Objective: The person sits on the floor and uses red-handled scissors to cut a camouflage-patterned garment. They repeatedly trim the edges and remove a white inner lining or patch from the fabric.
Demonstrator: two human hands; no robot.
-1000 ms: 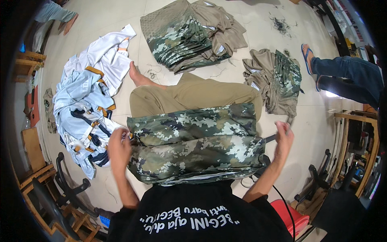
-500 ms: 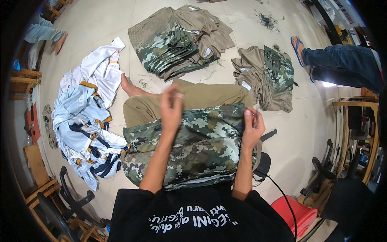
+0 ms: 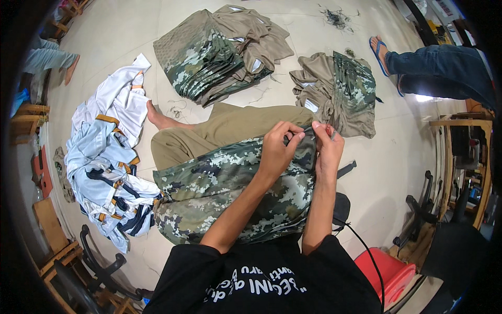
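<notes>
A green and brown camouflage garment (image 3: 230, 193) lies spread over my lap, across my crossed legs in khaki trousers. At its right-hand edge my left hand (image 3: 280, 146) is closed, with the fingertips pinching the cloth. Just beside it, my right hand (image 3: 327, 149) is closed on the garment's far right corner, thumb and fingertips gripping the edge. Something small and reddish shows between the right fingers, too small to make out. The fingertips of the two hands are close together.
Folded camouflage-and-khaki garments form a big stack (image 3: 219, 57) ahead and a smaller pile (image 3: 345, 94) to its right. White and pale blue clothes (image 3: 104, 162) are heaped at left. Thread scraps (image 3: 335, 20) litter the floor. A person's sandalled foot (image 3: 379, 55) and a red stool (image 3: 389, 275) are at right.
My left hand has moved right across the garment to its right-hand edge, and its fingers have closed on the cloth. My right hand stays at the corner. The view has shifted slightly.
</notes>
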